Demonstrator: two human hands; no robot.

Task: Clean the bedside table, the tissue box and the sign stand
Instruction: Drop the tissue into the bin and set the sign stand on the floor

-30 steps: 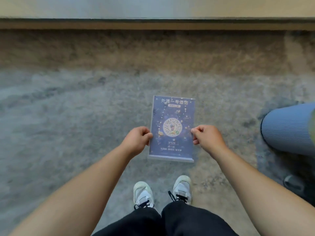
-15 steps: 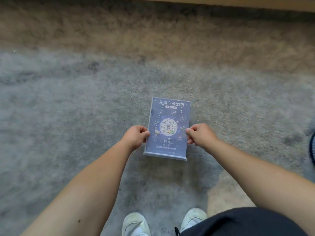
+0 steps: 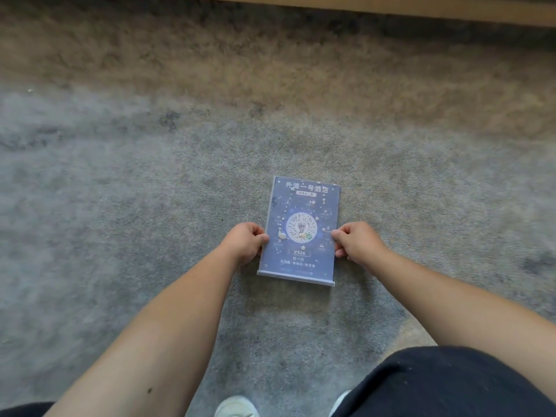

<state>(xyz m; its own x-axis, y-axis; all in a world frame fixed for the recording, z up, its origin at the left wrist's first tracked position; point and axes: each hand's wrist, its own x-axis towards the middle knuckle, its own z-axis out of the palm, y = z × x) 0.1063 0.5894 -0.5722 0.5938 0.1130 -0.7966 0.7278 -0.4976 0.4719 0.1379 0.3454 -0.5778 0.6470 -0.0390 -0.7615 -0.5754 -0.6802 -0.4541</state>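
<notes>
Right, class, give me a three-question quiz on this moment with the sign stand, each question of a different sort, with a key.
1. True or false: the sign stand is held by one hand only.
2. Multiple choice: what lies under the sign stand in the view? A) a bedside table B) carpet C) a bed
3. Short answer: which edges of the sign stand do the hands grip?

Key
1. False: the left hand and the right hand both hold it.
2. B: the carpet.
3. Its two side edges, left hand on the left, right hand on the right, about halfway up.
</notes>
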